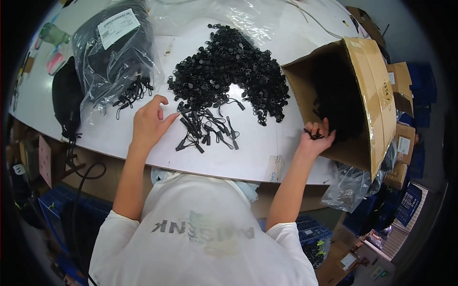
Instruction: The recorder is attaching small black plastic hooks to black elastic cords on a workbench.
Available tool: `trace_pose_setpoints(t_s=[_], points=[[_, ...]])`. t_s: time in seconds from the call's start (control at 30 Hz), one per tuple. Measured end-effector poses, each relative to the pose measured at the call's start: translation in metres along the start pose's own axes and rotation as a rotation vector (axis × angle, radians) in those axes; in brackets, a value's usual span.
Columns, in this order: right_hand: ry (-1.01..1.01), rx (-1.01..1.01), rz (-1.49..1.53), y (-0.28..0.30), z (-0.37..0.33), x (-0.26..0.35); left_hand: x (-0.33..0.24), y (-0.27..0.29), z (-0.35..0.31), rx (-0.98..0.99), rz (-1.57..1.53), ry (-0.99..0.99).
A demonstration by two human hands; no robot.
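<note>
My left hand hovers over the white table, thumb and index finger apart with nothing between them. Just right of it lies a loose group of black cord zipper pulls, each a loop with a slim plastic end. Beyond them spreads a big heap of small black plastic pieces with ring-like ends. At the mouth of a cardboard box tipped on its side, my right hand is palm up, its fingers curled round a few black zipper pulls. The box's dark inside hides most of its contents.
A clear plastic bag of black material stands at the far left, more zipper pulls beside it. A black pouch lies at the left edge. Crumpled plastic hangs below the box. Cartons and blue crates are stacked at right.
</note>
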State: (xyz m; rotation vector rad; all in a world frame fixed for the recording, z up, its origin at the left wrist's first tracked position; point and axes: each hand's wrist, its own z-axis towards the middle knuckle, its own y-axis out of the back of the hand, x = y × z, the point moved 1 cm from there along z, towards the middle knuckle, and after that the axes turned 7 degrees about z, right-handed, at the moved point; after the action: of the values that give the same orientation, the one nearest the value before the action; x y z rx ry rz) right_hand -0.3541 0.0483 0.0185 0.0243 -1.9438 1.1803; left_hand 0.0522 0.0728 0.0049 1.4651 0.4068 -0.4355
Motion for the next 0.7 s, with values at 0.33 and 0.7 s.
trace_pose_setpoints(t_s=[0.33, 0.7], points=[[0.101, 0.525, -0.986, -0.012, -0.081, -0.075, -0.005, -0.019, 0.017, 0.038, 0.133, -0.014], [0.381, 1.004, -1.375, -0.015, -0.1, -0.07, 0.005, -0.009, 0.013, 0.045, -0.175, 0.036]])
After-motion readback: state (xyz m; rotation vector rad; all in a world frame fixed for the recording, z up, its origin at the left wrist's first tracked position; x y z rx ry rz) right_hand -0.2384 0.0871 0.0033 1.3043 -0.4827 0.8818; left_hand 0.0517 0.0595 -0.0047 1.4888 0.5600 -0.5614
